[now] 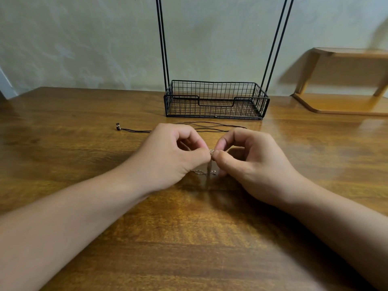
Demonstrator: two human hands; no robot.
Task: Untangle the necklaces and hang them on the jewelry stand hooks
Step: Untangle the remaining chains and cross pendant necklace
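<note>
The jewelry stand (216, 99) loses its uprights at the top edge; hands hide part of the black cord necklace (210, 126).

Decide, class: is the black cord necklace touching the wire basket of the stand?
Apart. The head view shows bare table between the black cord necklace and the wire basket front edge.

No writing, label, brand, number or sign can be read anywhere here.
</note>
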